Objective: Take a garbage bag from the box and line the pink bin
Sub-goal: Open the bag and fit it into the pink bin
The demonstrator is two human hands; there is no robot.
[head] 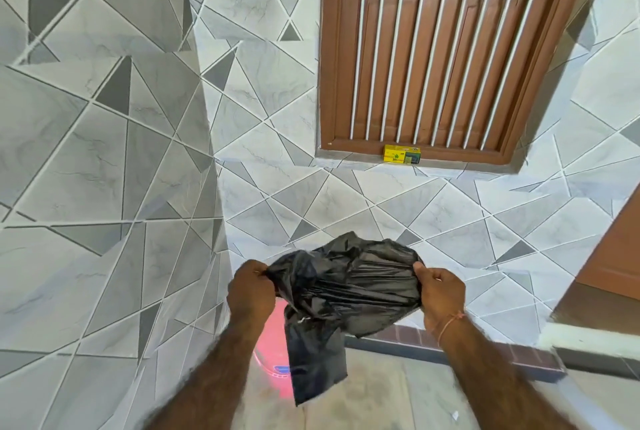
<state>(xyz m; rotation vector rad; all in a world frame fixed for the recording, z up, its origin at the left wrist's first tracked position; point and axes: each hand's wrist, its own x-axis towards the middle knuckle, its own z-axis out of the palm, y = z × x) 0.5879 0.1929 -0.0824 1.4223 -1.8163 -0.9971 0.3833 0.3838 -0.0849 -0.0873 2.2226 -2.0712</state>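
pink bin (273,353) mostly hidden behind bag (346,287), box (401,155) print unreadable

2 hands (251,294) (441,294), 1 blk garbage bag (341,287), 1 pink bin (273,350), 1 yellow box (402,154), 1 barred window (446,48)

We see grey tiled walls (104,152) cut by white diagonal lines, a brown wooden window (446,48) with pale vertical bars above — and a pale floor (398,395) below.
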